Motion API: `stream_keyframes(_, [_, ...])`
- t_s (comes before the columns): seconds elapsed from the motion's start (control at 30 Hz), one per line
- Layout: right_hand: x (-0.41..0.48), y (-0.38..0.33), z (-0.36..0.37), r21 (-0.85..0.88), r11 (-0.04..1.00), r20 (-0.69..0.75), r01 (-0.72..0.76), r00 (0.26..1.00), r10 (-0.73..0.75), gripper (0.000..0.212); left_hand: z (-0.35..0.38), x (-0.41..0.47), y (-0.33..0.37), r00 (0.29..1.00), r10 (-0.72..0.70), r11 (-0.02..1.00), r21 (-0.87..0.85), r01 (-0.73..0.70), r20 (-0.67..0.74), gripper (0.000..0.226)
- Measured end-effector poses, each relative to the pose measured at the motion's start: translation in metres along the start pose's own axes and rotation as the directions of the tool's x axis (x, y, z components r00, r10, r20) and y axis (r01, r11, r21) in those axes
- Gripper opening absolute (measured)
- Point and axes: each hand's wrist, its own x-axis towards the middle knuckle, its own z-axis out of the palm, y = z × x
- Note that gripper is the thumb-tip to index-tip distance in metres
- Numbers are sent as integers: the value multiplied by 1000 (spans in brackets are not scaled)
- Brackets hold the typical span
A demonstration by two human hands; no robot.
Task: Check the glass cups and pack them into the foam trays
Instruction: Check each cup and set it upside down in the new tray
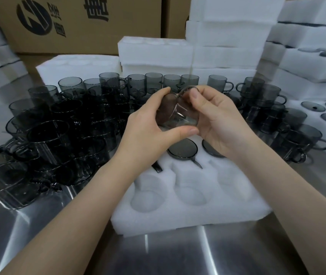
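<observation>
Left fingers [164,92] and right fingers [205,89] enclose glass cup [180,116].

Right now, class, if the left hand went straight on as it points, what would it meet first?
The cup it grips; pushing on, the left hand would likely press into the right hand, though depth is unclear.

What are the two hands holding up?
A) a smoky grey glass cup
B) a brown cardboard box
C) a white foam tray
A: the left hand and the right hand both grip one smoky grey glass cup above the white foam tray.
</observation>
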Motion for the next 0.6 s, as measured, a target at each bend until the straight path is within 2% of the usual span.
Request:
stream_keyframes(0.1, [-1,-3,0,44,997,95,-65,994,60,37,-3,2,-3,999,-16,993,-113,10,-52,80])
stream_keyframes(0.2, [-4,-3,2,-8,999,174,-54,983,54,44,-4,3,-6,999,-18,984,-178,10,-41,57])
stream_keyframes(0.33, [-6,-8,4,-186,983,59,-2,998,13,32,-5,5,-6,993,-65,975,-204,83,97,70])
stream_keyframes(0.43, [-8,-20,7,-295,955,-45,-13,999,0,30,-11,8,-2,993,-117,949,-298,104,-25,62])
stream_keyframes(0.5, [-12,-28,11,-368,927,-35,-71,997,62,39,-17,11,-3,974,-208,922,-351,164,-92,47])
stream_keyframes(0.6, [-23,-34,28,-538,838,80,-92,984,160,37,-27,13,-9,952,-304,891,-364,270,-37,30])
